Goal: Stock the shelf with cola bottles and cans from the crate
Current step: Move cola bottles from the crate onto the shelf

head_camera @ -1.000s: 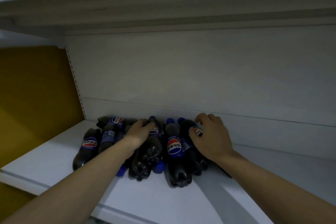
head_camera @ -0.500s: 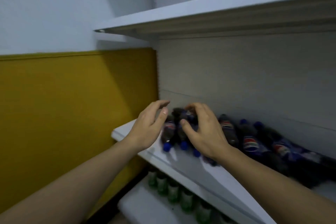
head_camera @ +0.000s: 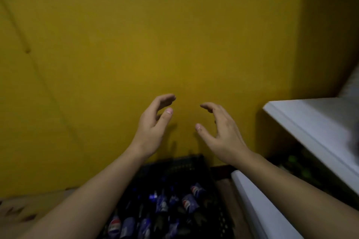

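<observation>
Bare skin and nothing else: your left hand [head_camera: 153,124] and right hand [head_camera: 219,132] hang in the air with fingers [head_camera: 165,100] loosely spread and gently arched, palms turned toward each other, holding no bottle. Both sit in front of the mustard-yellow matte wall [head_camera: 116,54], above the far rim of the black plastic lattice crate [head_camera: 174,163] on the floor below your forearms.

Inside that crate lie the dark cola bottles with blue wrap labels and red-white-blue round logos [head_camera: 189,202], jumbled on their sides and overlapping, none standing. The white painted metal shelf [head_camera: 303,122] juts in from the right, its rounded front lip smooth; a second white shelf edge [head_camera: 252,200] runs lower and nearer, and green bottles [head_camera: 291,161] show dimly in the shadow between them.

Risks from here, as a judgement: the bottles are round, smooth plastic and probably slick, so reaching into the heap and taking several at once could let one slip or roll. Their tangled lie means pulling one may drag its neighbours. Lifting to the right, you could knock a bottle against the upper shelf's lip. Dim light in the crate makes caps and necks hard to pick out.
</observation>
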